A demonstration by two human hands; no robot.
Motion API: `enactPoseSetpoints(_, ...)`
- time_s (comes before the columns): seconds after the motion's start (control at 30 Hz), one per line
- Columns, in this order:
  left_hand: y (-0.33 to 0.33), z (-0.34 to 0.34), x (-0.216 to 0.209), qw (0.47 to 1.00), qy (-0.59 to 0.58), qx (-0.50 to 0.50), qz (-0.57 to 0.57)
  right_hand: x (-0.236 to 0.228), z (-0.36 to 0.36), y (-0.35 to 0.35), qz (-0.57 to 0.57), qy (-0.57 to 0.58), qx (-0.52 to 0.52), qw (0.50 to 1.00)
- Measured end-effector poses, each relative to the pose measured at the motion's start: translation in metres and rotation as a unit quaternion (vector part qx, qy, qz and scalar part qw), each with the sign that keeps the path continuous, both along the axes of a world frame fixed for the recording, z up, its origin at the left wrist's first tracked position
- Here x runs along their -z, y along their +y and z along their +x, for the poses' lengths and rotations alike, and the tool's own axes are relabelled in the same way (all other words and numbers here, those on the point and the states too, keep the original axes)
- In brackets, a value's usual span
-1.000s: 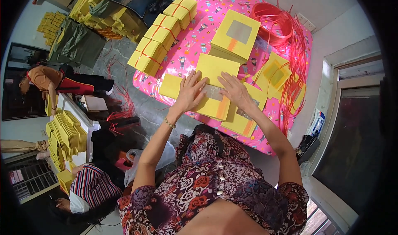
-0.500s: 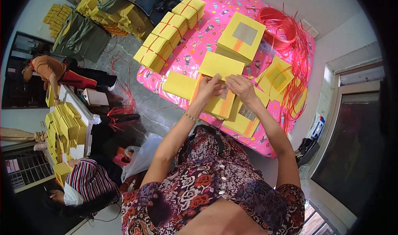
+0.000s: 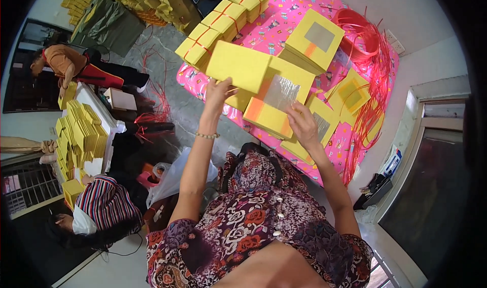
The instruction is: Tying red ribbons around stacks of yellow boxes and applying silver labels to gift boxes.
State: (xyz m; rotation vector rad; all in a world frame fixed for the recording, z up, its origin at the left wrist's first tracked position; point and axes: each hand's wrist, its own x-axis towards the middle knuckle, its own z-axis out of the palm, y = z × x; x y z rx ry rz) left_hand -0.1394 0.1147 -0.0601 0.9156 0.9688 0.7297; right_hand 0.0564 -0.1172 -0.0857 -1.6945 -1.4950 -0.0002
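Observation:
My left hand (image 3: 219, 92) is closed on the lower edge of a plain yellow flat packet (image 3: 238, 64), thumb on its face. The packet is tilted and held up to the left of a stack of yellow packets (image 3: 264, 116), partly covering it. The stack's top packet has a silvery window and an orange band. At the stack's right edge is my right hand (image 3: 303, 123), fingers slightly bent and apart, with nothing visible in them. Under the held packet, another yellow packet (image 3: 237, 102) shows only in part.
Tied yellow bundles (image 3: 223, 18) line the pink table cover's (image 3: 284, 1) far left edge. Another stack (image 3: 315, 39) stands behind mine, with loose packets (image 3: 350, 97) and red strapping (image 3: 360, 39) to the right. Two people are by a white table (image 3: 106, 130) at left.
My hands have moved apart. The left one has carried the plain packet leftward off the stack, uncovering the silvery window. My right hand has come down to the stack's right edge.

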Motion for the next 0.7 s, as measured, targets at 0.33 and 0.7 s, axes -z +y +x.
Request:
enactPoseSetpoints(0.33, 0.008, -0.060, 0.117, 0.995, 0.078, -0.023, -0.063, 0.015, -0.014, -0.011, -0.038, 0.010, -0.018, 0.999)
enactPoseSetpoints(0.7, 0.014, -0.056, 0.161, 0.979, 0.190, -0.014, -0.070, 0.012, -0.017, -0.012, -0.053, 0.020, -0.005, 0.998)
